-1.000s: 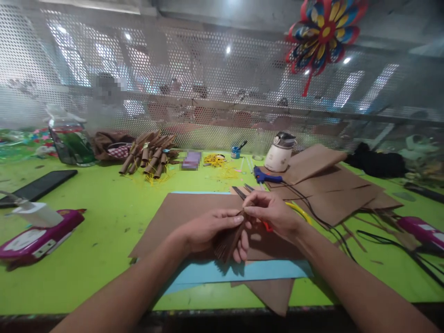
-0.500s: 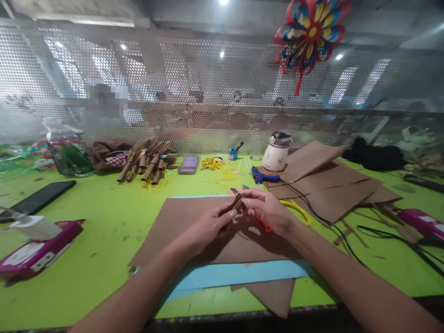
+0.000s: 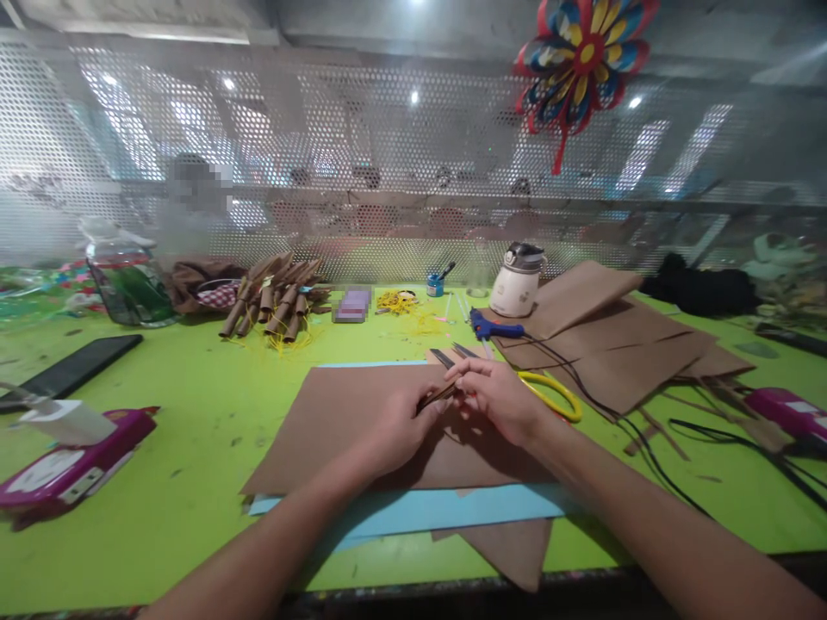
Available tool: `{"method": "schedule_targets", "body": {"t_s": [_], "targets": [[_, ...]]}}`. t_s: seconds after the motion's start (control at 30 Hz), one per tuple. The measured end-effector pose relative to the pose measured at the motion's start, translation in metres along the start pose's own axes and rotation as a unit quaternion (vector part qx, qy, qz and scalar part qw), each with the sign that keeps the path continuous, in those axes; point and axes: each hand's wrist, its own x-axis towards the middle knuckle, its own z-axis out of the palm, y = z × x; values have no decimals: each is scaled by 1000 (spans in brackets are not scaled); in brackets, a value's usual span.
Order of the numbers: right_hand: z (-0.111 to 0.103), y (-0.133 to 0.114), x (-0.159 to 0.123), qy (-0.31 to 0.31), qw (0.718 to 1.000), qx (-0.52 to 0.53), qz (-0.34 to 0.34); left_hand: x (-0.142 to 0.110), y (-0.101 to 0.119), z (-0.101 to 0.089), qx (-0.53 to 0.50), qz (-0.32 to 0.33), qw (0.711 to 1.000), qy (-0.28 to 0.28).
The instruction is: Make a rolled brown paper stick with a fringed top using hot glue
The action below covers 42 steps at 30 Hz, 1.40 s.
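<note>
Both my hands meet over a large brown paper sheet [image 3: 336, 430] lying on a blue sheet [image 3: 445, 510]. My left hand [image 3: 397, 426] is closed around a small folded strip of brown paper [image 3: 434, 397], seen edge-on. My right hand [image 3: 497, 398] pinches the strip's far end between thumb and fingers. Yellow-handled scissors [image 3: 549, 389] lie just behind my right hand, blades pointing left.
Brown paper rolls [image 3: 275, 303] are piled at the back left beside a glass jar [image 3: 129, 288]. A blue glue gun [image 3: 494, 328], a white pot [image 3: 517, 282], stacked brown sheets [image 3: 613, 344], black cables [image 3: 652, 465], a phone [image 3: 77, 362] and pink tools [image 3: 71, 461] surround the green table [image 3: 194, 405].
My left hand turned the fanned brown piece and folded it flat into a thin strip; both hands shifted slightly away from me and the strip now lies edge-on between them.
</note>
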Motion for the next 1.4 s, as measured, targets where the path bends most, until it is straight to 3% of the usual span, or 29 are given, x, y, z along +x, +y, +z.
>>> {"method": "schedule_targets", "body": {"t_s": [0.17,0.33,0.53,0.67,0.87,1.17,1.27,1.4], "targets": [[5,4,-4,-3,1000,-12,20,-4,0,1,50,24,998,6],[10,5,-9,15,999,-38,-2,-7,-4,0,85,49,995,33],[10,4,-10,38,996,-66,-44,-10,2,-4,121,61,991,21],[8,0,-12,29,988,-116,-101,-9,6,-10,71,50,996,-14],[4,-7,-11,27,991,-84,-100,-5,7,-15,-54,46,997,-6],[0,-10,-6,12,996,49,-67,-8,3,-7,-239,-106,961,-91],[-1,-10,-6,2,997,61,-52,-8,1,-6,-250,-103,956,-110],[0,-7,-5,7,997,53,-58,-5,-3,-4,-278,-86,952,-96]]}}
